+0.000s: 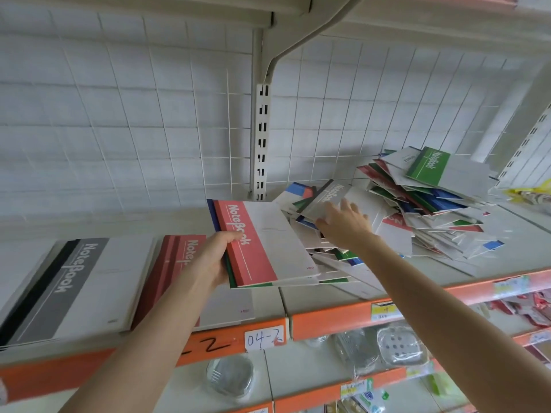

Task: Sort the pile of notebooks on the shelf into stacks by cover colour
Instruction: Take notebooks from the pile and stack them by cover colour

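Your left hand [213,260] grips a red-topped bundle [262,245] above the shelf [518,225]. Your right hand [346,222] touches a grey notebook [323,201] on the pile [432,210]; I cannot tell whether it pinches the notebook. A grey stack [74,281] and a red stack [176,257] lie to the left.

A loose pile of notebooks [417,210] sprawls right of centre on the shelf [518,231], its white covers banded red, green, blue or grey and lying at all angles. A green notebook [429,165] sits tilted on top. A grey notebook [325,198] lies at the pile's left edge. At lower left a grey stack [74,281] lies flat, with a red stack [176,257] just beside it. At centre a small bundle [259,245], red-banded on top, is held tilted above the shelf.
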Motion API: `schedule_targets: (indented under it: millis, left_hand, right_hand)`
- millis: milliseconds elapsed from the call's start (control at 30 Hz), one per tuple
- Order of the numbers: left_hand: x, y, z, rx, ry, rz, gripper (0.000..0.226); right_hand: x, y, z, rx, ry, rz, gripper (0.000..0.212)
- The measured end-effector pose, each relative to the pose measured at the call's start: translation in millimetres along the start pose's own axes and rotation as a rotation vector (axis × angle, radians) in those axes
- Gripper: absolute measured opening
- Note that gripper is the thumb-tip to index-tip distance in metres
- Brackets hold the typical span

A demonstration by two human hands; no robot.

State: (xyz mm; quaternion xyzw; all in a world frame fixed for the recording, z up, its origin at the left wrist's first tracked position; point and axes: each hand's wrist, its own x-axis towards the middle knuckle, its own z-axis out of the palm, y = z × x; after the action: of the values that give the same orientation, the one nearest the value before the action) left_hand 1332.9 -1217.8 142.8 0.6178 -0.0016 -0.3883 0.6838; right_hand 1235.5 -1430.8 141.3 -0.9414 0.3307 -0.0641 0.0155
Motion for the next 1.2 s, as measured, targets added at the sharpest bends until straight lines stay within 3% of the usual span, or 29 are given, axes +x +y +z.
schedule_targets:
  millis: [67,300,467,567,667,800,867,967,1067,1200]
  left_hand:
    - [0,-1,0,-0.001,-0.001,0.002,0.019]
    - [-5,0,3,-0.008,-0.014,0.017,0.022]
    - [-5,1,8,-0.012,-0.018,0.050,0.022]
    - [-4,1,13,-0.047,-0.020,0.063,0.029]
    - [-2,0,17,-0.049,-0.081,0.040,0.040]
    - [-7,-3,19,0.027,-0.056,0.022,0.014]
    - [-12,-5,19,0.047,-0.023,0.030,0.012]
    - [-16,-7,14,0.044,0.008,0.053,0.016]
    - [-21,-7,8,0.038,0.034,0.053,0.019]
    - [-23,-7,6,0.042,0.074,0.065,0.018]
  right_hand:
    - [4,5,4,-0.034,-0.056,0.038,0.046]
    - [-9,-10,-5,-0.245,0.042,-0.113,0.031]
    - [-21,-14,-18,-0.211,0.107,-0.124,0.023]
    - [-45,-26,-23,-0.280,0.080,-0.328,0.024]
    - [-67,-38,-12,-0.247,0.171,-0.698,0.027]
    - [-72,-35,-7,-0.038,0.134,-0.963,0.036]
    - [-66,-32,-12,0.047,0.075,-0.872,0.045]
    - [-31,-8,-9,0.081,0.105,-0.397,0.041]
    - [-2,22,-6,0.066,-0.027,-0.051,0.043]
    - [3,31,-9,-0.092,-0.084,-0.123,0.035]
